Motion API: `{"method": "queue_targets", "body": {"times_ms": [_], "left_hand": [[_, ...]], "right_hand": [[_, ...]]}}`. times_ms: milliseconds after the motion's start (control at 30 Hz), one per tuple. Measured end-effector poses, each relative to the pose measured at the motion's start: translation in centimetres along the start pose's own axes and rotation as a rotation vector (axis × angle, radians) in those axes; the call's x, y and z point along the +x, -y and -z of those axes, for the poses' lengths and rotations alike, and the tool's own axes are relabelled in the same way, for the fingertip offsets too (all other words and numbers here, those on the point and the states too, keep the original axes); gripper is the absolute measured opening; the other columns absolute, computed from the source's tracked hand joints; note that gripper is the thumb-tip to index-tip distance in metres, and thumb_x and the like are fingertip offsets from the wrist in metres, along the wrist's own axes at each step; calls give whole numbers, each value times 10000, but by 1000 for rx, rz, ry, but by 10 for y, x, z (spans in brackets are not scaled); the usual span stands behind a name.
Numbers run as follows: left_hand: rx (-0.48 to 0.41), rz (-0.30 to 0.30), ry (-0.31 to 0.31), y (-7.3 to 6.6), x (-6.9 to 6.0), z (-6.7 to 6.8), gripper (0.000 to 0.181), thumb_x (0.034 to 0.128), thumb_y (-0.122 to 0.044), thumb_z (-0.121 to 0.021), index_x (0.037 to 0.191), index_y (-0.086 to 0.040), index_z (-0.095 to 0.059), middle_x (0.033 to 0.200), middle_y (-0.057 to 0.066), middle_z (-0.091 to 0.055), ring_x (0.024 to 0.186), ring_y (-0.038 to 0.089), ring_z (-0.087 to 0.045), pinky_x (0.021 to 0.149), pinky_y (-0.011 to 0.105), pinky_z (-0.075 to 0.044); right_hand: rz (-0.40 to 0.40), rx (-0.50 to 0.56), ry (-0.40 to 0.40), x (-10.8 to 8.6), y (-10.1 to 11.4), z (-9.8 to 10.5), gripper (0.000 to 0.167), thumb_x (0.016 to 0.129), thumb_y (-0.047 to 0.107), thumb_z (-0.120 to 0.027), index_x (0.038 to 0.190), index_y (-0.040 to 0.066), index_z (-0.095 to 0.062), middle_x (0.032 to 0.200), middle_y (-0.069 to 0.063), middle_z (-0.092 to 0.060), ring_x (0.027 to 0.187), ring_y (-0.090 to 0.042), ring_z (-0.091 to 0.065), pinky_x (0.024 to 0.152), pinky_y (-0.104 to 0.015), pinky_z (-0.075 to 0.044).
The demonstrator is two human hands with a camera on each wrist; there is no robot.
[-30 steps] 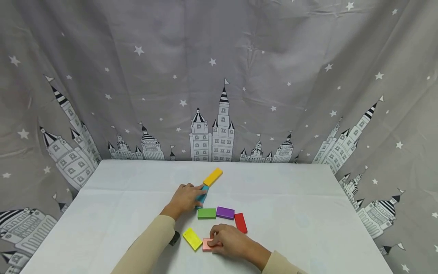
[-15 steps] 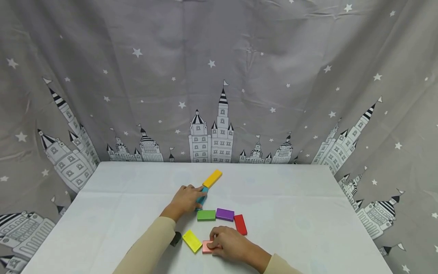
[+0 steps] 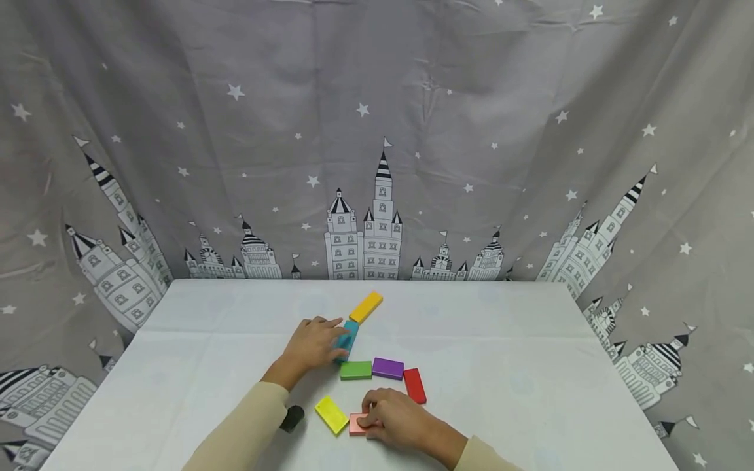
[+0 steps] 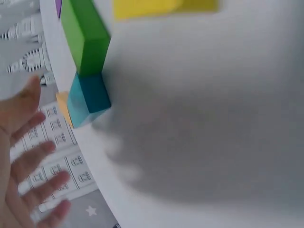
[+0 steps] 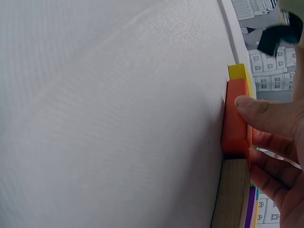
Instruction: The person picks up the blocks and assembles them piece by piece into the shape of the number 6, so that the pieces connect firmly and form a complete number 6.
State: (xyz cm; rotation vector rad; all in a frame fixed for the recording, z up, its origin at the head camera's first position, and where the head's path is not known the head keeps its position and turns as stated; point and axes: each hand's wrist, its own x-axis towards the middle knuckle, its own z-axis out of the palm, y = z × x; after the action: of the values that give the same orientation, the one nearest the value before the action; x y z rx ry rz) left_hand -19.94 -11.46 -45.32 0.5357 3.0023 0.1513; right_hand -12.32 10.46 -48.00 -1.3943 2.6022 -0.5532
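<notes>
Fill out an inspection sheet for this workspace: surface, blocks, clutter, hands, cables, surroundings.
Surface: white cloth-like tabletop, lightly creased.
Job's things: rectangular, apparently wooden blocks. A bent chain runs orange block, teal block, green block, purple block, red block. Nearer the person, a yellow block sits beside a pink block.
Clutter: small black object by the left beige sleeve; nature unclear.
Grippers: bare left hand, fingers spread at the teal block, contact unclear; bare right hand pinches the pink block.
Cables: nothing seen.
Surroundings: grey fabric backdrop printed with white stars and castles.
</notes>
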Motion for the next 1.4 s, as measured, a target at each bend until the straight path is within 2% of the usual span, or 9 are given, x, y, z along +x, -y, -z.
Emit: {"method": "queue_targets", "body": {"times_ms": [100, 233, 400, 600, 767, 967, 1167, 1400], "left_hand": [[10, 41, -50, -4, -16, 2, 490, 843, -462, -702, 1249, -191, -651, 1347, 60, -580, 1192, 314, -530, 993, 540, -407], [9, 53, -104, -12, -41, -2, 501, 827, -477, -710, 1223, -173, -664, 1285, 72, -621, 1147, 315, -559, 976, 545, -425], [-19, 40, -112, -23, -69, -7, 521, 791, -505, -733, 1190, -176, -675, 1240, 68, -642, 1105, 311, -574, 941, 549, -440], [-5, 13, -120, -32, -90, -15, 484, 777, -521, -732, 1129, -191, -697, 1205, 57, -648, 1085, 302, -570, 901, 524, -457], [36, -13, -125, -40, -101, -20, 494, 757, -540, -733, 1111, -198, -692, 1167, 55, -654, 1061, 309, -572, 885, 501, -460], [65, -46, -87, -46, -110, -28, 482, 767, -561, -707, 1093, -205, -696, 1130, 52, -639, 1021, 304, -569, 876, 504, -452], [40, -2, -45, -50, -113, -32, 424, 784, -539, -709, 1053, -212, -703, 1130, 61, -611, 977, 296, -545, 887, 519, -441], [33, 29, -16, -51, -113, -34, 398, 799, -504, -716, 1086, -229, -718, 1164, 77, -600, 998, 297, -538, 901, 518, -436]], "right_hand": [[-28, 6, 16, 0, 0, 1, 281, 822, 232, -780, 1100, 213, -746, 961, 131, -604, 852, 10, -510, 792, -112, -451], [-50, 7, 28, -1, 0, 2, 280, 830, 237, -772, 1107, 216, -743, 972, 128, -605, 864, 7, -511, 805, -124, -460], [-54, -2, 32, 0, 0, 2, 242, 847, 246, -754, 1087, 215, -754, 973, 121, -605, 846, 9, -508, 783, -124, -458], [-51, 1, 25, 0, 1, 1, 220, 849, 247, -751, 1066, 211, -762, 956, 116, -598, 819, 10, -496, 759, -119, -442], [-22, -11, 1, -1, 1, 0, 204, 849, 237, -753, 1050, 207, -769, 945, 108, -597, 813, 11, -500, 747, -109, -430], [-33, 6, 8, -1, 0, -1, 235, 843, 244, -758, 1075, 202, -758, 961, 116, -607, 840, 6, -509, 786, -130, -455], [-17, -5, -6, -2, 0, -2, 255, 836, 248, -765, 1088, 217, -751, 961, 127, -616, 837, -2, -497, 784, -145, -435], [-12, 0, -12, -3, 1, -3, 258, 832, 244, -769, 1089, 219, -751, 959, 123, -613, 824, 5, -486, 763, -131, -421]]}}
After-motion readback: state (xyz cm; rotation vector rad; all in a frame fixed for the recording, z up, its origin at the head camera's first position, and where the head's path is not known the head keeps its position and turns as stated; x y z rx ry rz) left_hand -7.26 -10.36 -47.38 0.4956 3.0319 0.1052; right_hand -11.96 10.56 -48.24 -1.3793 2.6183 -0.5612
